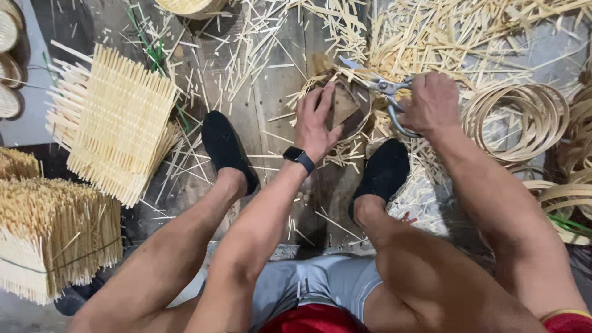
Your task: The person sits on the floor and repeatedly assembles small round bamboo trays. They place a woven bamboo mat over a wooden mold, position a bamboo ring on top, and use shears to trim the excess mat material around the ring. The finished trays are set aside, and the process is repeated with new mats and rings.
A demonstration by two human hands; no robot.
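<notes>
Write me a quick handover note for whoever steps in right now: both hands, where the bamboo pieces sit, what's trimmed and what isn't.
Left hand: flat, pressing the round woven piece onto the floor between the feet.
Right hand: closed on the scissors, blades at the piece's upper rim.
Around: square woven mats stacked at left, another bundle below them, coiled bamboo hoops at right, offcut strips all over the floor.
Done: many offcuts lie around, so cutting has clearly happened.
Left: loose strip ends stick out around the piece's rim; the stacked mats have untrimmed fringes.
</notes>
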